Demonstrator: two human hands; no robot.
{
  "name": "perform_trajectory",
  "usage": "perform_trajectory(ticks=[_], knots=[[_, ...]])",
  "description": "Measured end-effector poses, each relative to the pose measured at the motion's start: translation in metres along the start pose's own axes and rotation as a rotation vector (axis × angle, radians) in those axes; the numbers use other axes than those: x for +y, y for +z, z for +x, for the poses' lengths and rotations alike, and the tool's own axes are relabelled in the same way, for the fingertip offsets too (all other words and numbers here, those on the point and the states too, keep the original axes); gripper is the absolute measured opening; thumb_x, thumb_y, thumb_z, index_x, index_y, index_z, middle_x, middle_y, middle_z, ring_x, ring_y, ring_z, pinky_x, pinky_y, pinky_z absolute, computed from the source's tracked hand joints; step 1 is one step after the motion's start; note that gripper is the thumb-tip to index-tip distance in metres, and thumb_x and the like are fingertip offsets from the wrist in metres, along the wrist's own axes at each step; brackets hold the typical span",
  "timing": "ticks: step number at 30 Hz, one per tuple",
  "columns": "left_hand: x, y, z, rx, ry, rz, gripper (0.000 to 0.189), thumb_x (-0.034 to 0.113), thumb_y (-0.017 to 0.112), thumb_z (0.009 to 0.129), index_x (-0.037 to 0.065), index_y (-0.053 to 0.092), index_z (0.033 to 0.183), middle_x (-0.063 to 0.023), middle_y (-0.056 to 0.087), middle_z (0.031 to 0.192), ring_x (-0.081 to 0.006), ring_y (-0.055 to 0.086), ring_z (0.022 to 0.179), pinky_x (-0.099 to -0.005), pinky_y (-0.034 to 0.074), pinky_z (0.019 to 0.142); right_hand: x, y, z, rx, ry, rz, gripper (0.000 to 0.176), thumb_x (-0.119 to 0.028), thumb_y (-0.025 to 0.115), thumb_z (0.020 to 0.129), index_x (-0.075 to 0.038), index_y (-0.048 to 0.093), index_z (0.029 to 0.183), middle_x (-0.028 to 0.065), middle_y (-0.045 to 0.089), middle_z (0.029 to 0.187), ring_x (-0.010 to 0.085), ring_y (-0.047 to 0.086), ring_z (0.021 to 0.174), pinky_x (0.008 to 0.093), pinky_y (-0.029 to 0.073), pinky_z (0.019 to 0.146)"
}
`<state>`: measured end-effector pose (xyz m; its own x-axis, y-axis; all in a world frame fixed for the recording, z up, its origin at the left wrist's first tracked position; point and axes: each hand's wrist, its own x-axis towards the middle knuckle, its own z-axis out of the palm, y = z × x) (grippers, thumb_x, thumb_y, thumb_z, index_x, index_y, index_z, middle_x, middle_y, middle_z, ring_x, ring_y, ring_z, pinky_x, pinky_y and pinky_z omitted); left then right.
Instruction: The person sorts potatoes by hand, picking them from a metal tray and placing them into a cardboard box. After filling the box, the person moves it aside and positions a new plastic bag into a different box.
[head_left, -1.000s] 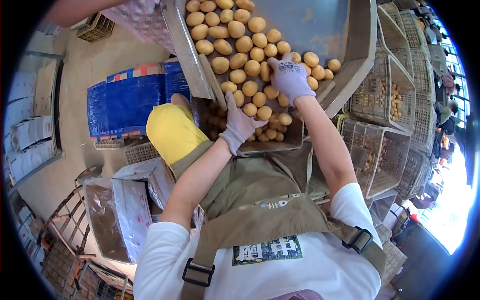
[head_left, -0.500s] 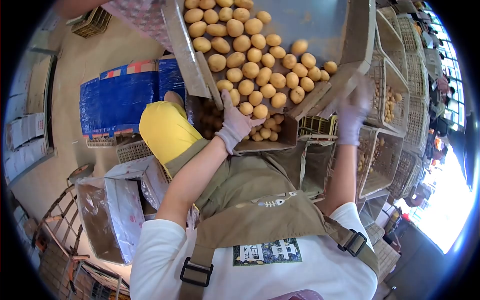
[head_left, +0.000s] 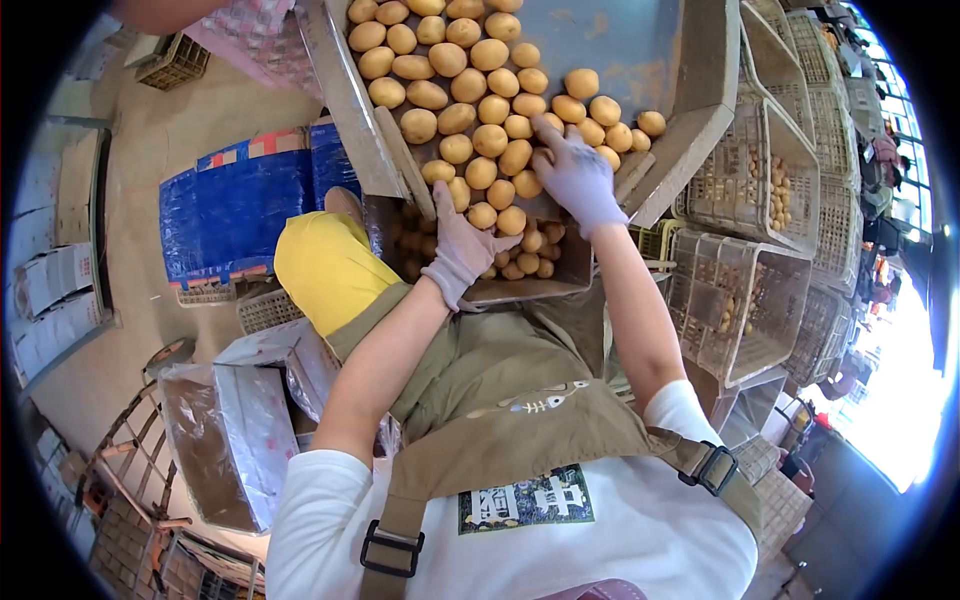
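Note:
Many yellow potatoes (head_left: 490,140) lie spread on a sloping grey tray (head_left: 625,50) with wooden sides. My left hand (head_left: 462,245), in a pale glove, is at the tray's lower mouth. Its thumb and fingers are apart beside the lowest potatoes, and no potato is in its grasp. My right hand (head_left: 580,182), gloved too, reaches over the tray's lower right part. Its fingers are stretched and parted, touching potatoes there; its palm side is hidden. Below the mouth, against the apron (head_left: 500,340), sits a box (head_left: 525,290) with more potatoes inside.
Plastic crates (head_left: 740,300), some with potatoes, are stacked on the right. A blue-wrapped stack (head_left: 235,210) and an opened carton (head_left: 215,440) stand on the left. Another person's patterned pink clothing (head_left: 265,40) shows at the top left. A metal-framed cart (head_left: 150,500) is at lower left.
My right hand has swung left from beyond the tray's right side onto the potatoes. My left hand stays at the mouth. Some potatoes at the right have shifted slightly.

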<state>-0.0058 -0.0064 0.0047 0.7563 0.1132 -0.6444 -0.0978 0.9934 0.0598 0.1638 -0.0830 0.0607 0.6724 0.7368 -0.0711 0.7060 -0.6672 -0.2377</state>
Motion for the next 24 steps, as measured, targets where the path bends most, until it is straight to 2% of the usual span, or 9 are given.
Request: perform_trajectory(ticks=[2,5,6,8,9,10,15,20,24], knots=[[-0.001,-0.003,0.003,-0.017,0.003,0.011,0.093,0.083,0.034,0.09,0.019,0.03,0.156,-0.0116,0.036,0.158,-0.0404,0.039,0.142,-0.0694,0.034,0.11,-0.001,0.002,0.024,-0.121,0.144,0.056,0.044,-0.029,0.06,0.092,-0.021,0.057,0.135,0.0201,0.069,0.111,0.0393,0.068,0.1,0.046,0.053,0.085],[-0.001,-0.01,0.004,-0.059,-0.014,-0.014,0.092,0.082,0.035,0.09,0.019,0.029,0.157,-0.0111,0.035,0.159,-0.0401,0.037,0.143,-0.0698,0.032,0.111,0.003,-0.017,0.005,0.073,0.196,0.528,0.041,-0.028,0.06,0.092,-0.018,0.058,0.132,0.0194,0.069,0.114,0.0374,0.067,0.106,0.0435,0.053,0.09],[0.0,-0.011,0.005,-0.079,-0.019,-0.032,0.092,0.082,0.035,0.09,0.018,0.029,0.157,-0.011,0.034,0.16,-0.04,0.036,0.144,-0.07,0.032,0.111,0.012,-0.02,-0.008,0.067,0.266,0.726,0.039,-0.021,0.063,0.095,-0.009,0.057,0.131,0.0102,0.068,0.117,0.0193,0.066,0.102,0.0336,0.053,0.088],[0.001,-0.01,0.004,-0.105,-0.017,-0.069,0.09,0.08,0.036,0.091,0.019,0.028,0.157,-0.0107,0.032,0.16,-0.0395,0.033,0.146,-0.0708,0.031,0.111,0.017,-0.041,-0.053,0.215,0.159,0.721,0.035,-0.005,0.063,0.092,-0.005,0.057,0.127,0.0104,0.063,0.125,0.0145,0.063,0.107,0.0275,0.052,0.088],[0.001,-0.01,0.002,-0.116,-0.019,-0.086,0.089,0.079,0.037,0.092,0.019,0.027,0.157,-0.0106,0.031,0.161,-0.0393,0.032,0.146,-0.0713,0.031,0.111,0.027,-0.042,-0.078,0.337,0.036,0.747,0.034,-0.005,0.064,0.092,-0.001,0.057,0.125,0.0133,0.064,0.125,0.0169,0.064,0.105,0.0304,0.053,0.089],[0.002,-0.008,-0.001,-0.095,0.001,-0.087,0.088,0.078,0.037,0.092,0.019,0.027,0.157,-0.0103,0.03,0.161,-0.0391,0.03,0.147,-0.0719,0.031,0.11,0.045,-0.04,-0.102,0.327,0.065,0.829,0.042,0.0,0.057,0.092,-0.002,0.05,0.133,0.0157,0.062,0.128,0.021,0.066,0.099,0.0324,0.055,0.087],[-0.001,-0.008,0.004,-0.13,-0.021,-0.059,0.095,0.083,0.038,0.088,0.021,0.024,0.16,-0.0079,0.025,0.165,-0.0385,0.025,0.15,-0.0735,0.022,0.113,0.047,-0.062,-0.133,0.03,0.316,2.169,0.075,-0.013,0.056,0.087,-0.025,0.028,0.155,0.0226,0.057,0.133,0.0297,0.067,0.088,0.057,0.056,0.093],[-0.001,-0.015,0.005,-0.136,-0.018,-0.039,0.098,0.084,0.042,0.087,0.021,0.024,0.159,-0.0079,0.026,0.164,-0.0376,0.027,0.149,-0.0713,0.023,0.113,0.029,-0.039,-0.126,-0.094,0.355,2.479,0.057,-0.027,0.055,0.096,-0.021,0.037,0.15,0.0207,0.06,0.128,0.0271,0.065,0.083,0.0533,0.054,0.096],[-0.001,-0.016,0.006,-0.192,0.006,-0.002,0.096,0.083,0.042,0.087,0.021,0.024,0.159,-0.0071,0.026,0.165,-0.0369,0.028,0.149,-0.0703,0.026,0.112,0.033,-0.026,-0.124,-0.104,0.4,2.49,0.047,-0.031,0.055,0.098,-0.016,0.042,0.14,0.0198,0.063,0.12,0.0262,0.064,0.08,0.0524,0.053,0.096]])
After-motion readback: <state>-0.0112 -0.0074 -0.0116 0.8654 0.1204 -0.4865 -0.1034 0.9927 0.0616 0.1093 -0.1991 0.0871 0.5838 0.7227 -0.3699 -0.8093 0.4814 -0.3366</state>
